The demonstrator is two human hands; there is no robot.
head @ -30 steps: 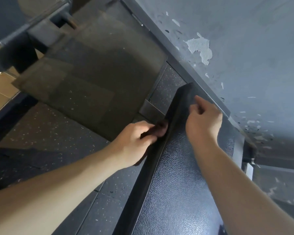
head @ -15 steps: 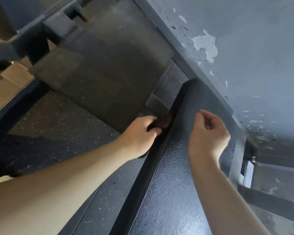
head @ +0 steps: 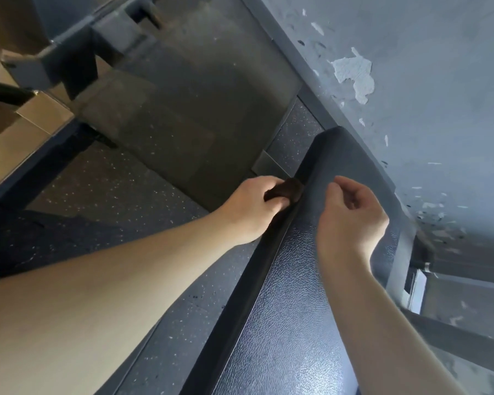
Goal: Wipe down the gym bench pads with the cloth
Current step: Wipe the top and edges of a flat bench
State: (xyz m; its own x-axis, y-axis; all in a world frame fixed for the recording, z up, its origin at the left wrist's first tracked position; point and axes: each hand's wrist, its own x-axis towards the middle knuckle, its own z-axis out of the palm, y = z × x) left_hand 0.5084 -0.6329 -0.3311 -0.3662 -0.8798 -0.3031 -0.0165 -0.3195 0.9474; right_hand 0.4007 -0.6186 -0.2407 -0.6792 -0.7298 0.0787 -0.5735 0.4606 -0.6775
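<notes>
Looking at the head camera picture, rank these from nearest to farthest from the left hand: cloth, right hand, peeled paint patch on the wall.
From the left hand:
1. cloth, gripped in its fingers at the bench pad edge.
2. right hand, just to its right, over the pad.
3. peeled paint patch, high on the wall beyond.

Left forearm (head: 111,283) reaching in from 8 o'clock, left hand (head: 251,208) knuckles up, fingers wrapped round a dark cloth (head: 287,190), right forearm (head: 382,323) from 5 o'clock, right hand (head: 351,220) at the left's 3 o'clock, fingers curled inward, holding nothing
</notes>
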